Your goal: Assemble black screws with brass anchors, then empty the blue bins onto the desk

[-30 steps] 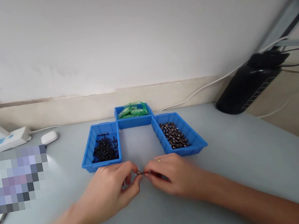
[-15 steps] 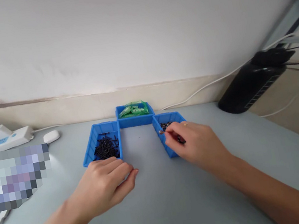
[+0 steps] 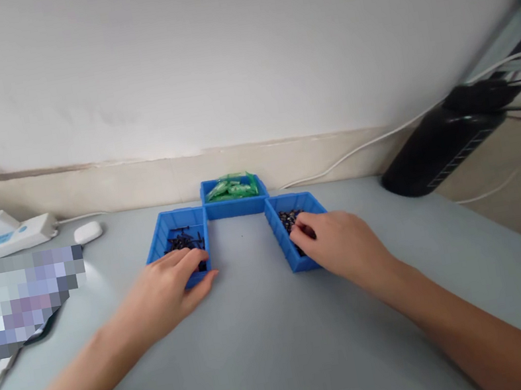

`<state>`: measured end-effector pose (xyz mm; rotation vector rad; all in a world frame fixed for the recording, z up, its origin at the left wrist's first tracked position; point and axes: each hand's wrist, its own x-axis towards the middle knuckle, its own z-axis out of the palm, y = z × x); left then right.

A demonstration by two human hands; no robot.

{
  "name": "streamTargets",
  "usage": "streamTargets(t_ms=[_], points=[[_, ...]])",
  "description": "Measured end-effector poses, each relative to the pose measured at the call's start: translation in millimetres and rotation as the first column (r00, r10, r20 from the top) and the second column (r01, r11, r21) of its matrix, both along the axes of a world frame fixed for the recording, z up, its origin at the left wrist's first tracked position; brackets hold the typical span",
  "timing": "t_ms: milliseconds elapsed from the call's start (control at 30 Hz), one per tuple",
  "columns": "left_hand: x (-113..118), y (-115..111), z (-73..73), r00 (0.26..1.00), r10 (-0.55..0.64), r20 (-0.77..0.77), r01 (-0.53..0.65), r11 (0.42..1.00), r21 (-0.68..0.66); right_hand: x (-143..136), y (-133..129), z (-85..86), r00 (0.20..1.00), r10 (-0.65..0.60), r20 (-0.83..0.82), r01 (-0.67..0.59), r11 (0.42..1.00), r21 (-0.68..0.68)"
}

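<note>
My left hand [image 3: 172, 290] reaches over the near edge of the left blue bin [image 3: 152, 242], its thumb apart from the fingers. Under and beyond those fingers lie many black screws [image 3: 186, 240]. In the right blue bin [image 3: 285, 245] is a heap of small dark, shiny parts [image 3: 289, 218], too small to name. My right hand [image 3: 336, 239] dips into that heap with thumb and forefinger drawn together. Whatever is between these fingertips is hidden.
A third blue bin [image 3: 237, 208] with green plastic packets [image 3: 234, 189] stands at the back, between the other two. On the left are a power strip [image 3: 1, 244], a white case [image 3: 88, 232] and a pixelated object [image 3: 31, 299]. A black bottle [image 3: 443, 146] leans at right.
My left hand has moved from the bin's near corner onto the screws, and its pinch has opened. My right hand, earlier pinching a small part above its bin, has lowered into the heap.
</note>
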<state>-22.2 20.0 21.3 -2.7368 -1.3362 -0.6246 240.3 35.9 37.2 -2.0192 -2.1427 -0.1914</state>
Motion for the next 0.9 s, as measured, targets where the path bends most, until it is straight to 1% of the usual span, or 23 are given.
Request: streamTargets(t_ms=[133,267,333,567,767,900], points=[[0.1,-0.4,-2.4,1.0,0.023,0.018,-0.022,0.998,-0.052,-1.8,-0.4,-0.3,1.0,0.028,0.003,-0.028,0.999,0.029],[-0.2,-0.4,-3.3,1.0,0.002,0.013,-0.001,0.999,-0.035,-3.1,-1.2,-2.5,0.986,0.148,-0.074,-0.147,0.989,0.026],[-0.2,-0.9,-3.7,1.0,-0.013,0.011,0.013,1.0,-0.026,-3.3,-1.5,-4.2,0.978,0.187,-0.096,-0.186,0.982,0.025],[0.4,-2.5,-3.6,1.0,-0.018,-0.016,0.017,0.999,-0.027,-2.1,-2.2,-8.0,0.962,0.242,-0.123,-0.241,0.97,0.027],[1.1,-2.6,-3.0,0.999,-0.04,-0.012,0.039,0.999,-0.029,-3.7,-3.3,-7.1,0.96,0.234,-0.152,-0.239,0.971,-0.02],[1.3,-2.9,-4.1,0.999,-0.041,-0.011,0.041,0.999,-0.019,-5.0,-3.2,-7.5,0.956,0.242,-0.167,-0.248,0.969,-0.017]])
